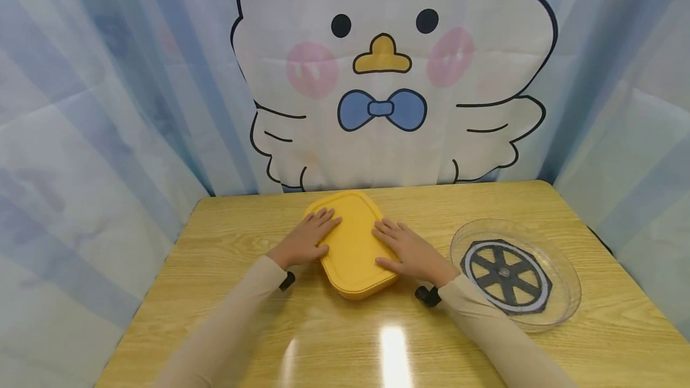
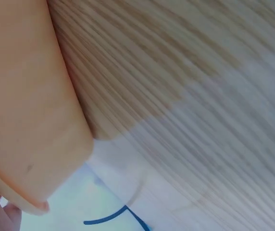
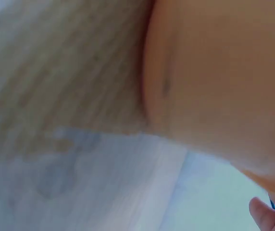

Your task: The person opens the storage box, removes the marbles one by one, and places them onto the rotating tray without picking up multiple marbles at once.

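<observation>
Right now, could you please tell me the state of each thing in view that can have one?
Yellow box: closed, flat on the table.
Left hand: fingers extended, resting on the yellow box's left edge.
Right hand: fingers extended, resting on its right edge.
Clear round dish: lying flat.
Black spoked disc: flat; within or under the dish, I cannot tell.
Curtain: hanging, creased.

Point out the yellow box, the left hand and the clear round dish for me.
yellow box [image 1: 353,247]: head view, middle of the lid
left hand [image 1: 306,241]: head view, back of the hand
clear round dish [image 1: 567,283]: head view, bare part near its right edge
</observation>
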### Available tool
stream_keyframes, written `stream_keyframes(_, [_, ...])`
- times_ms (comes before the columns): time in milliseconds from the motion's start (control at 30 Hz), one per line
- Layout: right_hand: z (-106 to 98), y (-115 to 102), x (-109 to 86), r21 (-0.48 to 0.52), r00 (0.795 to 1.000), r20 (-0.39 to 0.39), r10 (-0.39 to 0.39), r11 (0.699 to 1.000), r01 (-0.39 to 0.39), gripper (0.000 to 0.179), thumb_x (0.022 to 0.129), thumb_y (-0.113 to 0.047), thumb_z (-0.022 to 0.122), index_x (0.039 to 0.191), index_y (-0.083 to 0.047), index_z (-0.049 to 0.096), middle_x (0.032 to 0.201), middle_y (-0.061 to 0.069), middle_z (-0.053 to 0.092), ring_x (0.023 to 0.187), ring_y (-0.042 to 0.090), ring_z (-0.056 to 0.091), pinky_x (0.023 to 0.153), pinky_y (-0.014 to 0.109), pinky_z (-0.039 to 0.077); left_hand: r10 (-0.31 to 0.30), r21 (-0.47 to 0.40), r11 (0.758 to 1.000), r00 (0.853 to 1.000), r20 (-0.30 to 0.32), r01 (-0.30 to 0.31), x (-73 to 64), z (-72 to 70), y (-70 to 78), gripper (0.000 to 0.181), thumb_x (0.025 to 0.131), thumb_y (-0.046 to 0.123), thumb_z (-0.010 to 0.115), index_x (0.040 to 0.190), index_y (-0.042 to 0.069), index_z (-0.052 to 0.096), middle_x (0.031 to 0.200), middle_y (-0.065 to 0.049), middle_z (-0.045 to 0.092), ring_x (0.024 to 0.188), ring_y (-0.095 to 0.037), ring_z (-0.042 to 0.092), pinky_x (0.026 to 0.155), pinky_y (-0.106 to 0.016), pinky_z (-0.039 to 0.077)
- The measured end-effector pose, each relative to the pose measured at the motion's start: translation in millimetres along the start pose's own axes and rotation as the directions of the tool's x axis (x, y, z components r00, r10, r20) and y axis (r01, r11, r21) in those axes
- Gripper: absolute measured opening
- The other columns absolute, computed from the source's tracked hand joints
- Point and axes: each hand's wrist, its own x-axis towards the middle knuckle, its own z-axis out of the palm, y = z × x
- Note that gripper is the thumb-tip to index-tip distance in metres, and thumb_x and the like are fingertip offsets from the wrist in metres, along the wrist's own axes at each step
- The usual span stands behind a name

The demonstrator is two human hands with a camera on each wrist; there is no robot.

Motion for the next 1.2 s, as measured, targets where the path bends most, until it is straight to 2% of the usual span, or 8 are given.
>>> stream_keyframes(167, [4,-11,-5.3,-0.026,1.0,-0.017,-0.003,1.0,0.003,0.067,0.094,-0.046,0.048,0.144,-0.003,0.037,0.15,0.015,0.035,0.141,0.032,0.029,0.114,0.049,0.025,0.0,0.019,1.0,1.0,0.003,0.0,-5.8,-1.8,-1.9,0.057,0.096,0.028,0.037,0.151,0.02,0.024,0.158,-0.012,0.014,0.147,-0.031,0.008,0.118,-0.051,0.009])
stream_keyframes(267, [5,-21,-9.0,-0.03,0.999,-0.016,0.039,0.999,-0.04,0.066,0.095,-0.044,0.049,0.144,-0.001,0.036,0.151,0.017,0.033,0.142,0.033,0.027,0.114,0.049,0.026,-0.026,0.059,0.998,0.999,-0.048,0.029,-10.7,-1.1,3.2,0.055,0.098,0.028,0.037,0.15,0.015,0.025,0.157,-0.017,0.016,0.146,-0.034,0.011,0.118,-0.052,0.012])
stream_keyframes(400, [6,-32,-12.8,-0.059,0.995,-0.019,0.1,0.993,-0.1,0.066,0.094,-0.043,0.049,0.144,-0.001,0.037,0.151,0.018,0.033,0.142,0.033,0.027,0.114,0.049,0.025,-0.089,0.109,0.989,0.99,-0.112,0.101,-17.0,-1.8,20.2,0.057,0.099,0.03,0.039,0.149,0.005,0.027,0.155,-0.02,0.019,0.145,-0.035,0.016,0.117,-0.051,0.015])
stream_keyframes(500, [7,-37,-14.9,-0.102,0.991,-0.037,0.126,0.986,-0.129,0.065,0.094,-0.042,0.05,0.143,-0.002,0.039,0.149,0.018,0.036,0.14,0.033,0.03,0.114,0.049,0.026,-0.104,0.142,0.983,0.988,-0.116,0.12,-21.8,-3.0,38.9,0.059,0.099,0.035,0.041,0.148,0.004,0.029,0.155,-0.019,0.021,0.145,-0.033,0.018,0.118,-0.049,0.016])
stream_keyframes(733, [9,-46,-17.8,-0.162,0.981,-0.08,0.176,0.969,-0.187,0.065,0.093,-0.043,0.051,0.139,0.002,0.043,0.147,0.02,0.038,0.138,0.035,0.034,0.111,0.051,0.03,0.001,0.203,0.979,0.993,-0.115,0.022,-35.6,2.3,76.9,0.067,0.096,0.046,0.043,0.146,0.003,0.032,0.153,-0.017,0.028,0.144,-0.031,0.024,0.116,-0.048,0.021])
stream_keyframes(1000, [9,-50,-20.2,-0.158,0.964,-0.103,0.245,0.953,-0.259,0.066,0.093,-0.043,0.05,0.138,0.004,0.043,0.146,0.021,0.039,0.138,0.036,0.033,0.111,0.052,0.029,0.081,0.302,0.952,0.99,-0.114,-0.043,-40.5,12.2,91.3,0.07,0.095,0.051,0.041,0.146,0.004,0.034,0.153,-0.015,0.03,0.143,-0.029,0.027,0.115,-0.045,0.026])
stream_keyframes(1100, [11,-47,-20.4,-0.145,0.959,-0.11,0.26,0.951,-0.274,0.067,0.093,-0.043,0.05,0.139,0.005,0.041,0.147,0.021,0.038,0.139,0.036,0.033,0.111,0.052,0.029,0.122,0.317,0.946,0.981,-0.152,-0.069,-38.7,12.3,94.7,0.068,0.093,0.051,0.045,0.143,0.006,0.039,0.15,-0.014,0.037,0.14,-0.028,0.033,0.113,-0.045,0.029])
stream_keyframes(1200, [13,-43,-20.9,-0.121,0.955,-0.121,0.269,0.951,-0.284,0.072,0.092,-0.044,0.051,0.14,0.008,0.037,0.148,0.024,0.035,0.139,0.036,0.032,0.111,0.051,0.029,0.21,0.382,0.917,0.955,-0.21,-0.118,-35.3,12.3,98.5,0.063,0.092,0.051,0.05,0.137,0.008,0.047,0.142,-0.011,0.047,0.133,-0.026,0.043,0.11,-0.042,0.035])
